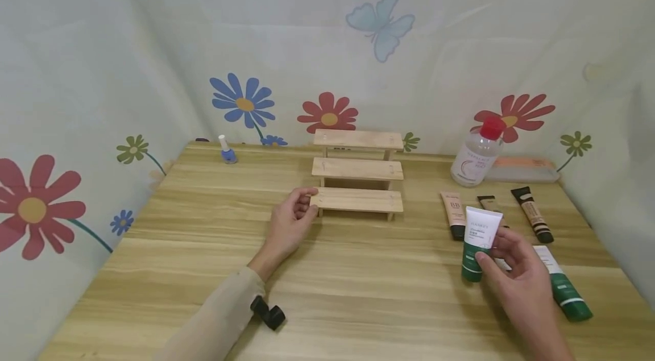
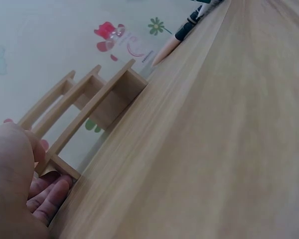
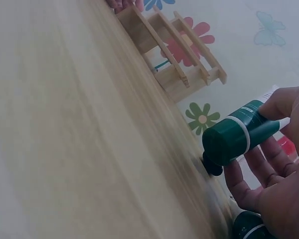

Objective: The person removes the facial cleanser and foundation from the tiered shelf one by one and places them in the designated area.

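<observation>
A small wooden three-step stand [image 1: 357, 168] is at the middle of the table towards the back. At the left end of its lowest step, my left hand [image 1: 291, 222] grips the board, with some fingers tucked underneath in the left wrist view. My right hand [image 1: 524, 284] pinches a white-and-green squeeze tube [image 1: 481, 231] between thumb and fingers. The tube stands upright, green cap down, raised above the table in the right wrist view. A second white-and-green tube [image 1: 565, 290] lies beside the right hand, partly hidden by it.
Behind the right hand lie a pink BB cream tube [image 1: 453, 207], a small dark-ended tube [image 1: 488, 202] and a black-and-beige tube [image 1: 533, 216]. A red-capped clear bottle [image 1: 473, 159] and a flat pale case [image 1: 527, 170] are at the back right. Blue nail polish [image 1: 228, 153] stands back left.
</observation>
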The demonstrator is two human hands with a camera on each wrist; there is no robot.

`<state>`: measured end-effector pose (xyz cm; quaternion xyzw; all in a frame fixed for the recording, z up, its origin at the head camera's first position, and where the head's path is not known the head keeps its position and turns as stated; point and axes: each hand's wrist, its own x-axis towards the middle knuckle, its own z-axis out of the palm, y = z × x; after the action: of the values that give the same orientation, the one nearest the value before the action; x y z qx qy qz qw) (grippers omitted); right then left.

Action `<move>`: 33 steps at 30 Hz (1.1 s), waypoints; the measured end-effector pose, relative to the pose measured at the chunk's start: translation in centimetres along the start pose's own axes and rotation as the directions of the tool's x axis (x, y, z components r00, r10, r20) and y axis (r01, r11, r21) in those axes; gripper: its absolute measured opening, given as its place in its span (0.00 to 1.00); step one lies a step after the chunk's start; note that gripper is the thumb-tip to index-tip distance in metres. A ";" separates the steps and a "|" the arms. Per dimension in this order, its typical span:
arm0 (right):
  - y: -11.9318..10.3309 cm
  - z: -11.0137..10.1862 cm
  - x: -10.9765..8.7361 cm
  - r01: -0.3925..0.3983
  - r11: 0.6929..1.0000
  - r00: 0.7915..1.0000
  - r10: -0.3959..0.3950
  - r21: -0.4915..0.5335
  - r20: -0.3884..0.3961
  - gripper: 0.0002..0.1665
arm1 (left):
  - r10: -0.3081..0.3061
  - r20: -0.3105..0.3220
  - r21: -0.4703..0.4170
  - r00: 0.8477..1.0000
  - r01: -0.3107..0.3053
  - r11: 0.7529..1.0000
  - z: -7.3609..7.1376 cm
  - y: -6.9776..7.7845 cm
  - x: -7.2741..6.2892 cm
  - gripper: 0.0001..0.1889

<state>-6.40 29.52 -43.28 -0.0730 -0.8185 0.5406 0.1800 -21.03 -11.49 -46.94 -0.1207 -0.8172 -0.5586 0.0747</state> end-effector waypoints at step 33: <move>0.3 -0.3 -1.1 -0.088 0.899 0.955 0.199 -0.430 0.221 0.36 | 0.004 0.003 0.005 1.000 -0.004 1.000 0.0 0.0 0.0 0.16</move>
<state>-5.31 29.57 -43.72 -0.0989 -0.9233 0.3709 0.0114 -21.07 -11.52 -46.93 -0.1229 -0.8184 -0.5563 0.0752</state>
